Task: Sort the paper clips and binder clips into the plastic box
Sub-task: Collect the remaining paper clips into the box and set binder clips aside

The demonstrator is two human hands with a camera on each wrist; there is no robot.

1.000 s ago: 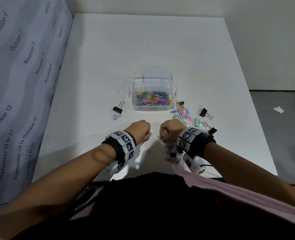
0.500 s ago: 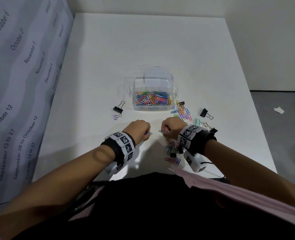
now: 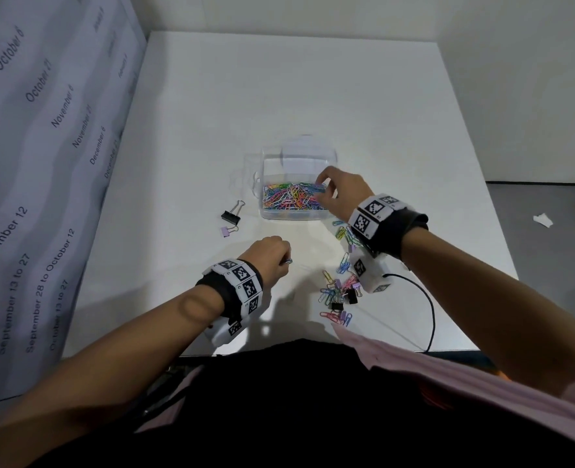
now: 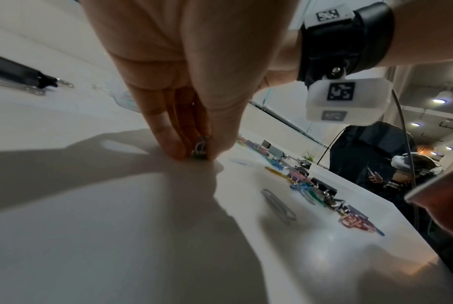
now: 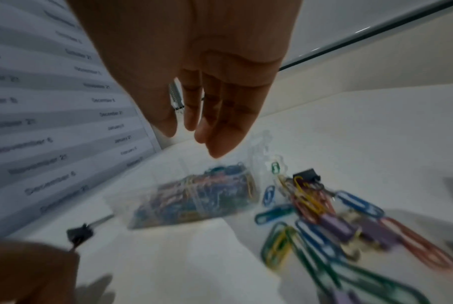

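White table [image 3: 313, 96]: bears everything listed below; a paper sheet printed with dates [image 3: 36, 163] stands along its left edge.

Clear plastic box [image 3: 296, 157]: mid-table, lid off. Near compartment packed with coloured paper clips [image 3: 286, 199]; far compartment shows only its clear floor.

Right hand [image 3: 341, 194]: reached over the box's right rim, above the clip-filled compartment. From the right wrist view the fingers [image 5: 220, 115] hang straight and loose, parted from the thumb; a small silvery item shows between thumb and forefinger, too blurred to name or to say whether it is held.

Left hand [image 3: 270, 255]: low on the table, nearer the person, well apart from the box. Fingers curled, tips down on the surface, pinching a small paper clip [image 4: 201, 147] between thumb and fingers.

Loose heap of clips [image 3: 338, 293]: near edge of the table, right of the left hand; paper clips and small binder clips tangled together. A second scatter of paper clips [image 3: 345, 234] lies just right of the box, partly hidden under the right wrist.

Black binder clip [image 3: 232, 212]: left of the box, handles up-table.

Lilac binder clip [image 3: 228, 230]: just beside the black one, on its near side.

Single grey paper clip [image 4: 278, 205]: lies flat and alone between the left hand and the heap.
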